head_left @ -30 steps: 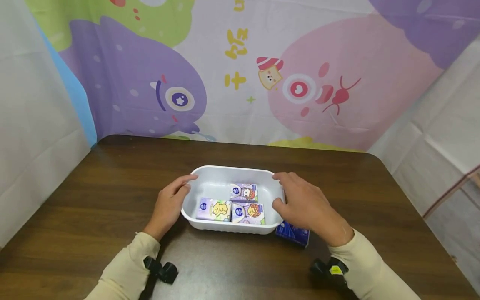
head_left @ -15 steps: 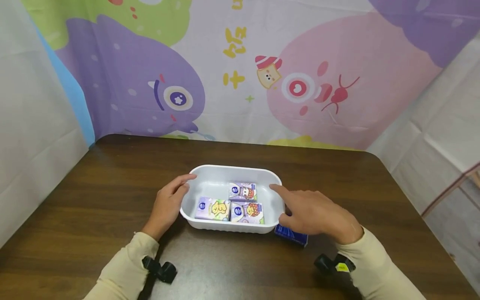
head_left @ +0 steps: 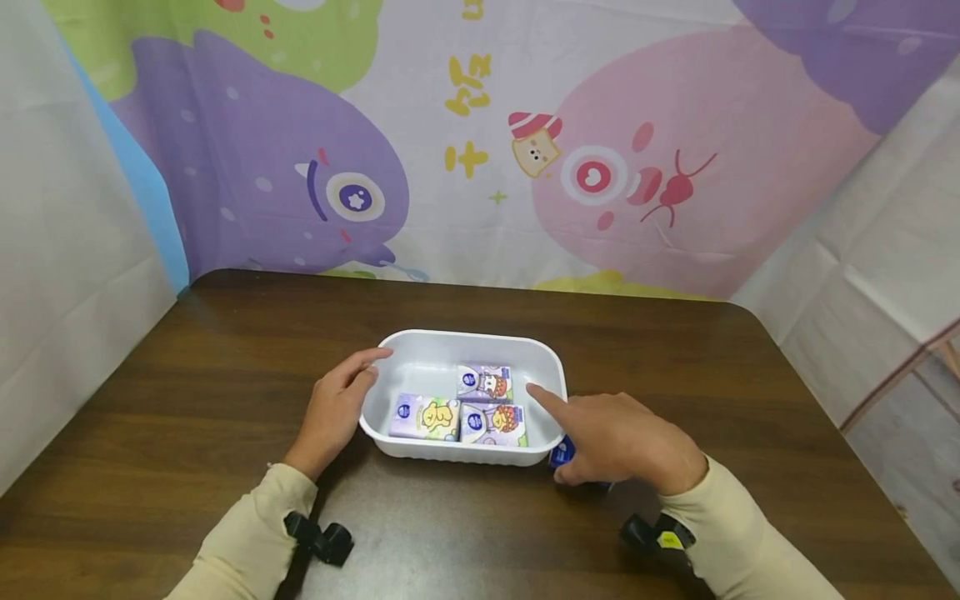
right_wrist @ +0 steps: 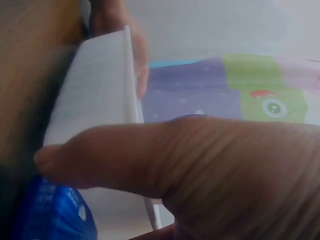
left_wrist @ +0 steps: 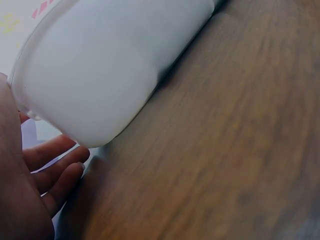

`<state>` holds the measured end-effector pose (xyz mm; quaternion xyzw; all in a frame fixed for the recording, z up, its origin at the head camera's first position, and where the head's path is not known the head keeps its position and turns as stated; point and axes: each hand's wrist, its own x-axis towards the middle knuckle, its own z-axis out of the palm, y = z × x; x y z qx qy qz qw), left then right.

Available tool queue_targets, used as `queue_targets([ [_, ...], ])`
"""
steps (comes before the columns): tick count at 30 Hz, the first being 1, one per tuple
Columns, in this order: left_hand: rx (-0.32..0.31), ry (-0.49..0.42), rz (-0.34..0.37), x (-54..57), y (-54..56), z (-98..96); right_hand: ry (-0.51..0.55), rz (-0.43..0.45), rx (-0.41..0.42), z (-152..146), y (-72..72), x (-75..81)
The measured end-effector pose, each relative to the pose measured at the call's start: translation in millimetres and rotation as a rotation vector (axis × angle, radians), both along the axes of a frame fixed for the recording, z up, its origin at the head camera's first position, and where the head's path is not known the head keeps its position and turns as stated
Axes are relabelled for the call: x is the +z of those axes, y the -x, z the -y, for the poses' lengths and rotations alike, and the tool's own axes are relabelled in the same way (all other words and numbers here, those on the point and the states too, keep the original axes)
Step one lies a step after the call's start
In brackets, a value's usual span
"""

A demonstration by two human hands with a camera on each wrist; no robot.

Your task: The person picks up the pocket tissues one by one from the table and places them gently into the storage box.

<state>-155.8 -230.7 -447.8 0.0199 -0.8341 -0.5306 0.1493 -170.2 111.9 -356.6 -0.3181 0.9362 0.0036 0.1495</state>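
Observation:
A white plastic basin (head_left: 420, 362) holds three small printed tissue packs: one with a yellow bear (head_left: 426, 415), one beside it (head_left: 491, 425) and one behind (head_left: 483, 383). The left hand (head_left: 336, 410) is at the basin's left end, thumb and index finger over the rim; in the left wrist view several fingers (left_wrist: 55, 172) lie along the outer wall. Past the right end is the right hand (head_left: 626, 437), its index finger extended over the rim and its thumb lower. A blue pack (head_left: 561, 452) lies beneath this hand, mostly hidden; in the right wrist view the blue pack (right_wrist: 55, 215) shows below the thumb.
The basin stands on a dark brown wooden table (head_left: 285, 333). A cartoon-printed cloth (head_left: 480, 217) hangs behind the table's far edge, and pale cloth (head_left: 885, 292) hangs at the sides. Both forearms wear black wrist cameras.
The right hand has loosened from the basin's right rim and shifted down and nearer, over the blue pack. The left hand and the packs in the basin have stayed put.

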Motion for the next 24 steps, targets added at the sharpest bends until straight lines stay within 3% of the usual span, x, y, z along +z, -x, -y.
queue_targets([
  [13,0.003,-0.014,-0.006,0.4,0.3,-0.7,-0.056,-0.019,-0.009,3.5,2.9,-2.8],
  [24,0.001,-0.010,0.008,0.7,-0.2,-0.4,-0.011,-0.002,-0.048,-4.3,8.0,1.3],
])
